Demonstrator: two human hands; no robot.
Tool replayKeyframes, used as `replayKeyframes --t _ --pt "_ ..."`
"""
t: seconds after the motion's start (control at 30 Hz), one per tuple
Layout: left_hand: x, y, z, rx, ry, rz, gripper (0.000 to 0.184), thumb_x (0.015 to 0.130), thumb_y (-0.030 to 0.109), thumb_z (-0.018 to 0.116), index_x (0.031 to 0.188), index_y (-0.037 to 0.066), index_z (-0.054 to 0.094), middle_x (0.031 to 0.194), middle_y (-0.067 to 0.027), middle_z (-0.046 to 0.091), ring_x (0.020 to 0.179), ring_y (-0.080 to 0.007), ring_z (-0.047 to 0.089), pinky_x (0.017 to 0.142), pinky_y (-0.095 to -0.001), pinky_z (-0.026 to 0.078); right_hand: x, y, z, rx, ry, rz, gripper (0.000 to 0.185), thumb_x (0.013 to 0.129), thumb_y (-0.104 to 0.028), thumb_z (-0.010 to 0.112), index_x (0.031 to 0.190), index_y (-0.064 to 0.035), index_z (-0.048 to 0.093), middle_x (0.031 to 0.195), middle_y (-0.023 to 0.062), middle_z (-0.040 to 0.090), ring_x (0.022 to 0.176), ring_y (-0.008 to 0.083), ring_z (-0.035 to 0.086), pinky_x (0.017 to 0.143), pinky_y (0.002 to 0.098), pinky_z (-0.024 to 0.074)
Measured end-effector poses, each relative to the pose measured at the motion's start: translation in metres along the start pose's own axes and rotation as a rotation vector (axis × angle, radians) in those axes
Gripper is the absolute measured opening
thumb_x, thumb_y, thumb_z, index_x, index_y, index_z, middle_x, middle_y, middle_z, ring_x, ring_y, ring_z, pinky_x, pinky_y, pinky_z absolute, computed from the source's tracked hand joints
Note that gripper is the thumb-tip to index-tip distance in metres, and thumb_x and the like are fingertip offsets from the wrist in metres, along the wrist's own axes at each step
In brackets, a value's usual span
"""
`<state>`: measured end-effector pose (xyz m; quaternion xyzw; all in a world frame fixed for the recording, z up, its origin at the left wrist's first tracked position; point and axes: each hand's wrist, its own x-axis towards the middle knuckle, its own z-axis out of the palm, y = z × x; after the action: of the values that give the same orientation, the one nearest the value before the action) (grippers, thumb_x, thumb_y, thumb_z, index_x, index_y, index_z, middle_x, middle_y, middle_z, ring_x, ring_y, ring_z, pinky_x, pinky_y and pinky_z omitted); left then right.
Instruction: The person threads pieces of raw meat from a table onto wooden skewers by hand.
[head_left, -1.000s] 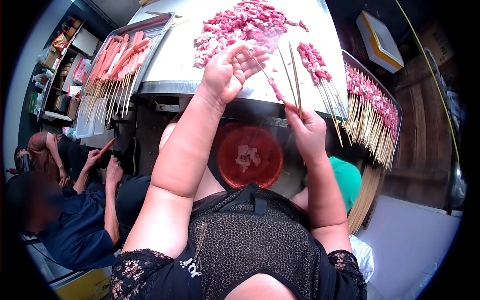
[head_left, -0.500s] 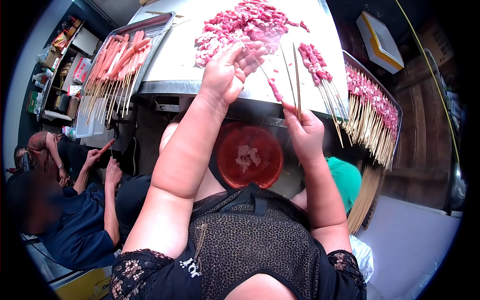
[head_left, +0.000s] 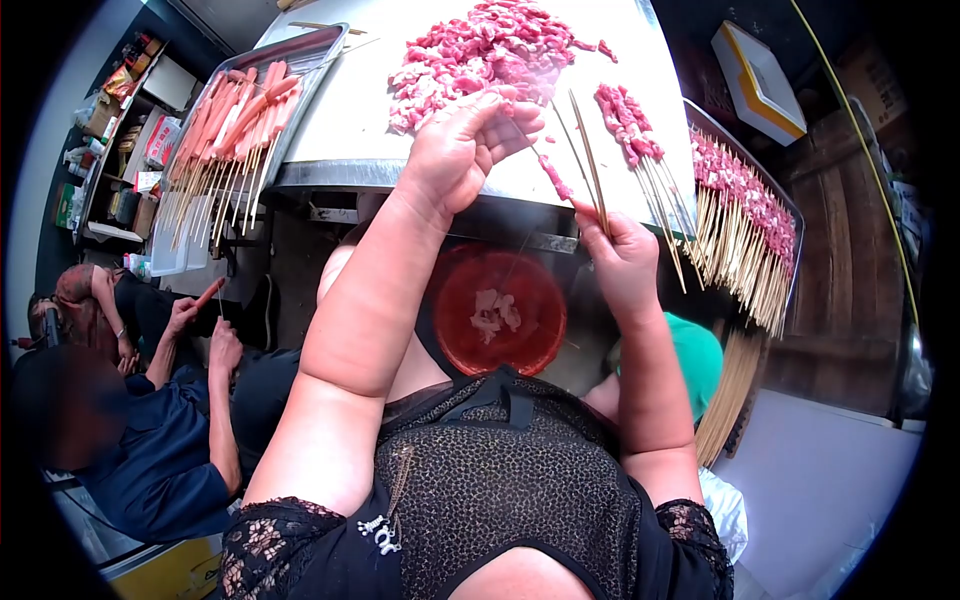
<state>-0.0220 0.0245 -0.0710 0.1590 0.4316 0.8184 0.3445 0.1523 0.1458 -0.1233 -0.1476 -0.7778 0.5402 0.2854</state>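
Between the hands (head_left: 458,155), skewer (head_left: 556,179) aslant

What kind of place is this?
Probably a kitchen or food-prep room: raw meat is heaped on a table, with skewered sausages on one side and meat skewers on the other.

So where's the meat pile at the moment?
In the head view, the meat pile sits at top centre on the table, just beyond the left hand, with a few loaded skewers to its right.
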Motion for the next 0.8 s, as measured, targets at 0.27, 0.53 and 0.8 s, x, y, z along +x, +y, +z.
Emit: replayKeyframes --t 0.27,0.53,0.8 --pt "0.0 -0.001 -0.001 -0.027 -0.073 0.011 0.029 0.096 0.012 0.034 0.108 -0.006 0.053 0.102 -0.0229 0.061 0.1 -0.033 0.06 0.092 -0.0472 0.047 -0.002 -0.005 0.007 0.12 -0.02 0.093 0.019 0.084 -0.006 0.061 0.102 -0.0009 0.066 0.068 0.0012 0.057 0.061 0.0055 0.049 0.057 0.0202 0.041" --pt "0.001 -0.004 0.0 -0.053 -0.116 0.013 0.029 0.096 0.013 0.033 0.107 -0.005 0.053 0.102 -0.0235 0.061 0.102 -0.0348 0.059 0.093 -0.0506 0.046 -0.006 -0.002 0.02 0.356 -0.016 0.192 0.019 0.087 -0.007 0.06 0.104 -0.001 0.066 0.071 -0.0033 0.056 0.063 0.003 0.049 0.057 0.0178 0.0405" --pt "0.002 -0.006 0.002 -0.101 -0.142 0.017 0.028 0.095 0.013 0.034 0.105 -0.004 0.053 0.1 -0.0233 0.062 0.101 -0.0337 0.06 0.091 -0.0487 0.047 -0.005 -0.007 0.022 0.754 -0.085 0.48 0.02 0.087 -0.007 0.059 0.106 -0.0009 0.064 0.069 -0.002 0.055 0.055 0.0009 0.045 0.048 0.0144 0.0343"
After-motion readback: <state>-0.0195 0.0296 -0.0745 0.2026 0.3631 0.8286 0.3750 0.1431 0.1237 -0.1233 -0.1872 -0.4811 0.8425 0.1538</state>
